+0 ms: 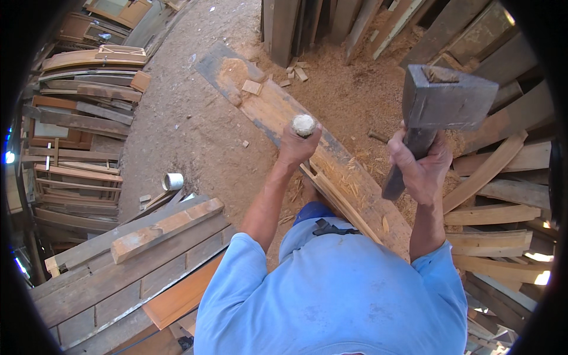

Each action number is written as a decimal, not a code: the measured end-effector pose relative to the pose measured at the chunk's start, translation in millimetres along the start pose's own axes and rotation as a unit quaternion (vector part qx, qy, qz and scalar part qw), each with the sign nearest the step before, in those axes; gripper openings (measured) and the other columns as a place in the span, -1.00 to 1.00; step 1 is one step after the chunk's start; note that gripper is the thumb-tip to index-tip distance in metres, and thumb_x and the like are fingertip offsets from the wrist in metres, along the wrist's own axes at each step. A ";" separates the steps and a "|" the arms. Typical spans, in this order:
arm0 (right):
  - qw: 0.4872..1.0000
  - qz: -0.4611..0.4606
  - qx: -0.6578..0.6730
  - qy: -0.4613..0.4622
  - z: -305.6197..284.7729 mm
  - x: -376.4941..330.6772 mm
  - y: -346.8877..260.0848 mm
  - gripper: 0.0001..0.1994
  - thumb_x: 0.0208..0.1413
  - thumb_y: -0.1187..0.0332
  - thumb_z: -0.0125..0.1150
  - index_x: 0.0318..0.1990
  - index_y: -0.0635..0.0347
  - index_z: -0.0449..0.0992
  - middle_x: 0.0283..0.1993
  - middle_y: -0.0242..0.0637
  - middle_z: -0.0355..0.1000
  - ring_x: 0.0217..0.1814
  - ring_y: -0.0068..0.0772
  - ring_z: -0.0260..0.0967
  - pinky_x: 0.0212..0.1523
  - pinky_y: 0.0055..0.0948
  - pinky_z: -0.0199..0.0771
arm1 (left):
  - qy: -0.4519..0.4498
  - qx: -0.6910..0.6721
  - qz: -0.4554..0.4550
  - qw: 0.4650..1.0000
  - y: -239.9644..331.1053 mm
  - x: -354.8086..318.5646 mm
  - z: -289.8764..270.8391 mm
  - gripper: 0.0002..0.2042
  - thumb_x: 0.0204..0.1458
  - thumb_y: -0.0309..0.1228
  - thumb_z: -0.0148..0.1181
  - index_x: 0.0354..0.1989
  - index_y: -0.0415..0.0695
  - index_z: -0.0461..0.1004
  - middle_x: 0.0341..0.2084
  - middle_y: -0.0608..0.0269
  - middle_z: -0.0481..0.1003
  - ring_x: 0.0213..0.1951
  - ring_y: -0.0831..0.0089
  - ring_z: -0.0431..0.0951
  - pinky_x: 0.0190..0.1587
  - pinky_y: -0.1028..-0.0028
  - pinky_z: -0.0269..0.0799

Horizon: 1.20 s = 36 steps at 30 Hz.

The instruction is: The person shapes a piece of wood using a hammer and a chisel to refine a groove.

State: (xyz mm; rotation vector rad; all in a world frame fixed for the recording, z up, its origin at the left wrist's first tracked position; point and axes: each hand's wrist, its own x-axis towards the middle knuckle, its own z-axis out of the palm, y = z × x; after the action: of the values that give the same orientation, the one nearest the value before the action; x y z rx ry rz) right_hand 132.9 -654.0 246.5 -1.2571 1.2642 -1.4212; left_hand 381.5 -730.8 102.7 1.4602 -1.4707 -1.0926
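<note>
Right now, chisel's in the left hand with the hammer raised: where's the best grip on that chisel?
Around the handle just below its mushroomed butt end, much as the left hand has it, coming from the person's left. The chisel stands upright on the plank, so this probably keeps fingers off the face the hammer in the right hand would strike.

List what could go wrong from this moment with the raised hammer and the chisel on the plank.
1. The right hand holds the hammer raised above the left hand, which grips the chisel just under its worn top; a glancing blow could land on the knuckles.
2. The thin strip splitting off the plank runs back toward the person's legs and might snap or fly.
3. Sawdust and loose offcuts lie around, so footing may be poor.
</note>
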 end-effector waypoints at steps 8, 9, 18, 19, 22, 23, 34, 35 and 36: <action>0.998 -0.039 -0.041 -0.026 30.0 23.2 -2.8 -0.77 0.17 0.40 0.37 -0.10 0.26 0.47 -0.38 -0.38 0.51 -0.43 -0.55 0.43 -0.40 -0.49 0.44 | 0.014 0.016 0.031 0.999 0.7 -9.6 3.4 -0.87 0.06 -0.48 0.32 -0.48 -0.20 0.51 -0.65 0.34 0.49 -0.53 0.59 0.47 -0.45 0.44 0.39; 0.995 -0.013 -0.085 -0.059 35.2 26.6 0.9 -0.76 0.17 0.36 0.37 -0.14 0.31 0.48 -0.41 -0.34 0.52 -0.43 -0.40 0.47 -0.36 -0.40 0.47 | 0.017 0.026 0.047 0.998 3.3 -12.5 2.6 -0.86 0.08 -0.47 0.32 -0.46 -0.21 0.50 -0.64 0.36 0.49 -0.53 0.60 0.46 -0.46 0.45 0.38; 0.942 0.039 -0.278 -0.185 23.5 25.5 25.7 -0.60 0.08 0.31 0.29 0.04 0.31 0.44 -0.31 0.14 0.52 -0.26 0.13 0.52 -0.22 -0.07 0.46 | -0.018 0.069 0.020 0.997 -14.1 -20.0 9.7 -0.87 0.08 -0.46 0.34 -0.34 -0.21 0.49 -0.55 0.28 0.53 -0.47 0.48 0.52 -0.40 0.40 0.44; 0.955 0.037 -0.248 -0.161 21.9 25.5 18.6 -0.61 0.09 0.32 0.30 0.04 0.31 0.45 -0.33 0.10 0.52 -0.29 0.07 0.52 -0.23 -0.11 0.46 | 0.012 0.030 0.050 0.998 -15.6 -15.6 9.1 -0.85 0.10 -0.45 0.33 -0.41 -0.19 0.47 -0.60 0.35 0.49 -0.52 0.53 0.48 -0.43 0.42 0.41; 0.980 0.049 -0.163 -0.106 13.6 21.6 7.8 -0.63 0.11 0.35 0.30 0.04 0.32 0.46 -0.39 -0.09 0.50 -0.35 -0.23 0.47 -0.26 -0.26 0.44 | 0.008 -0.013 0.001 1.000 -7.8 -4.6 3.1 -0.85 0.11 -0.45 0.32 -0.43 -0.18 0.47 -0.63 0.40 0.48 -0.54 0.59 0.45 -0.46 0.45 0.38; 0.985 0.056 -0.136 -0.091 10.2 19.9 5.9 -0.63 0.11 0.37 0.30 0.04 0.33 0.46 -0.40 -0.17 0.49 -0.37 -0.35 0.45 -0.28 -0.32 0.43 | 0.006 -0.025 -0.001 1.000 -3.4 -3.1 4.5 -0.85 0.11 -0.46 0.32 -0.44 -0.17 0.48 -0.64 0.43 0.46 -0.54 0.63 0.44 -0.46 0.47 0.37; 0.989 0.013 -0.137 -0.050 4.2 32.8 -3.8 -0.78 0.17 0.43 0.29 -0.06 0.28 0.50 -0.39 -0.52 0.38 -0.39 -0.69 0.27 -0.33 -0.55 0.33 | -0.017 0.019 -0.012 1.000 19.5 -5.2 11.1 -0.85 0.10 -0.47 0.31 -0.48 -0.20 0.49 -0.63 0.38 0.48 -0.51 0.60 0.48 -0.43 0.44 0.39; 0.987 0.016 -0.147 -0.066 6.0 33.5 1.5 -0.77 0.17 0.42 0.29 -0.06 0.29 0.50 -0.39 -0.51 0.39 -0.38 -0.68 0.28 -0.32 -0.55 0.34 | -0.016 0.031 -0.013 0.999 22.3 -7.8 13.1 -0.85 0.09 -0.47 0.31 -0.48 -0.20 0.49 -0.63 0.36 0.48 -0.51 0.59 0.49 -0.43 0.44 0.40; 0.979 0.017 -0.178 -0.096 8.7 31.2 8.4 -0.73 0.15 0.40 0.29 -0.03 0.30 0.49 -0.37 -0.34 0.43 -0.37 -0.51 0.36 -0.30 -0.46 0.38 | -0.004 0.046 0.013 0.999 20.2 -11.0 11.9 -0.85 0.10 -0.47 0.30 -0.47 -0.21 0.49 -0.63 0.38 0.49 -0.52 0.59 0.49 -0.43 0.45 0.40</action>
State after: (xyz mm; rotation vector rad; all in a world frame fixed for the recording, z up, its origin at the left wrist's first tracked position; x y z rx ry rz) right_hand 136.6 -687.1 242.7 -1.5593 1.4386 -1.0480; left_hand 364.0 -719.7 118.3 1.4965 -1.5604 -1.0281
